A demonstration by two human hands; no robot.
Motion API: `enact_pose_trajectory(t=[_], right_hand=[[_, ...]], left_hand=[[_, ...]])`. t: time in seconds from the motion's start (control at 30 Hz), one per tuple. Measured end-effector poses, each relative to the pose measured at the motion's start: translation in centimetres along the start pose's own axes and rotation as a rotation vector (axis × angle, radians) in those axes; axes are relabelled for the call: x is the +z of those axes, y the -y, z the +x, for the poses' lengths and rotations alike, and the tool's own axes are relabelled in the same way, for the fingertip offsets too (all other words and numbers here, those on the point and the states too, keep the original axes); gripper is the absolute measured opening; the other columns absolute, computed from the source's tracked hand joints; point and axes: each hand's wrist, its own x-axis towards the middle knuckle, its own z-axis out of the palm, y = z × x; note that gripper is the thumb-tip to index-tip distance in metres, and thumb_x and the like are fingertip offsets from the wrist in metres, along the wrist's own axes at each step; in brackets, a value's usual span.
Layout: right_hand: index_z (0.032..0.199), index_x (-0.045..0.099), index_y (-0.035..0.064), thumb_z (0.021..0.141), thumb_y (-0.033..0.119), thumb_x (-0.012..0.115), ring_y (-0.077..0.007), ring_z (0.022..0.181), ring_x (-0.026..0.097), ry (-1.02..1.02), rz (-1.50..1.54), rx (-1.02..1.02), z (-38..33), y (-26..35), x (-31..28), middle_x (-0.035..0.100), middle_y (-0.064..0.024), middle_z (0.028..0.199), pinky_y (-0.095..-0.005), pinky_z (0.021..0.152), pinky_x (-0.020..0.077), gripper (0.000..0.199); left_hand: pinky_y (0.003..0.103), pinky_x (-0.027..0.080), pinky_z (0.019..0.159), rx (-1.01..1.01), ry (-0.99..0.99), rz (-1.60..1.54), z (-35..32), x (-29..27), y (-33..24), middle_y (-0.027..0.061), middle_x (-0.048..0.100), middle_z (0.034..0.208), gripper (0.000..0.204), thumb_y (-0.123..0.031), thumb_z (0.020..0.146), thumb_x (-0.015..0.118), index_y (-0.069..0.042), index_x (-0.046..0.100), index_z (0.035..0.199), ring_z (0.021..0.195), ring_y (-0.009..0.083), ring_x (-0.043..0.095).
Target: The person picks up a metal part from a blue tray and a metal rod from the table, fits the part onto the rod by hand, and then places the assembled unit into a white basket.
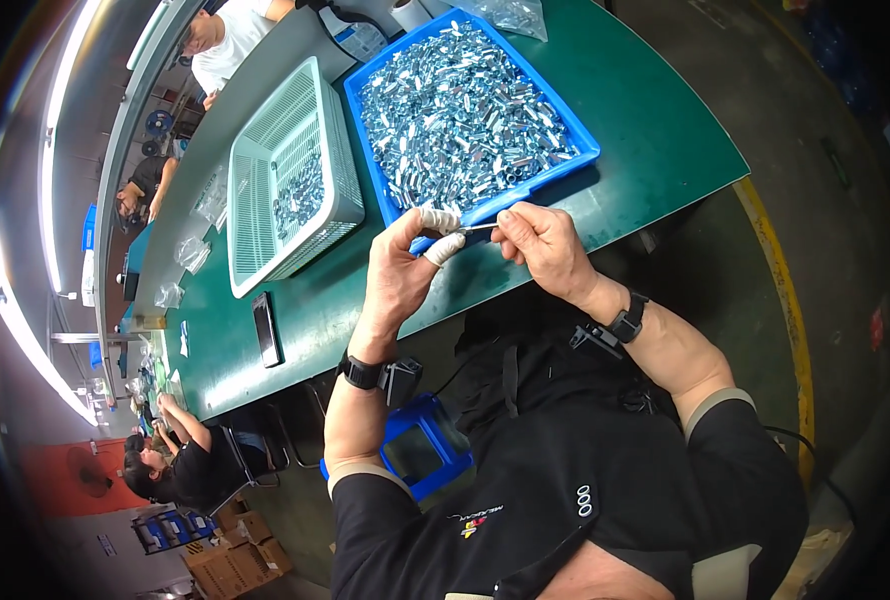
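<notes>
Over the table's near edge, just in front of the blue tray (583, 150), my two hands meet. White wraps cover the thumb and a finger of my left hand (405, 265), which are closed in a pinch. My right hand (545, 245) is also closed, its thumb pressed against the curled fingers. A thin metal piece (480, 227) spans the gap between the fingertips of both hands. Its ends are hidden in the fingers. Small shiny metal parts (460, 110) fill the tray in a heap.
Left of the tray stands a pale green plastic basket (350, 190) with more metal parts (300, 195). A phone (266, 330) and small plastic bags (193, 254) lie on the green table (655, 110). Below is a blue stool (435, 470). Other people sit along the left.
</notes>
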Motion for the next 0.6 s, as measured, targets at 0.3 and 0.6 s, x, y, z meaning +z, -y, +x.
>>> enact_pose_trajectory(t=[0.3, 0.6], right_hand=[[0.083, 0.071, 0.0002, 0.108, 0.041, 0.054, -0.0067, 0.06, 0.055, 0.071, 0.066, 0.09, 0.0, -0.1, -0.2, 0.062, -0.0008, 0.066, -0.0233, 0.056, 0.045, 0.051], [0.08, 0.069, 0.0, 0.108, 0.044, 0.053, -0.0074, 0.059, 0.055, 0.067, 0.052, 0.054, -0.2, 0.1, 0.2, 0.06, -0.001, 0.063, -0.0245, 0.055, 0.0434, 0.054]], left_hand=[[0.028, 0.052, 0.085, -0.062, -0.028, -0.041, -0.6, 0.3, 0.7, 0.0033, 0.072, 0.097, 0.017, -0.004, 0.088, 0.08, 0.001, 0.069, 0.1, 0.09, 0.0107, 0.064], [0.029, 0.054, 0.081, 0.023, 0.039, 0.069, -0.8, 1.2, -0.9, 0.0085, 0.073, 0.094, 0.016, -0.005, 0.089, 0.078, 0.002, 0.07, 0.101, 0.086, 0.0151, 0.068]])
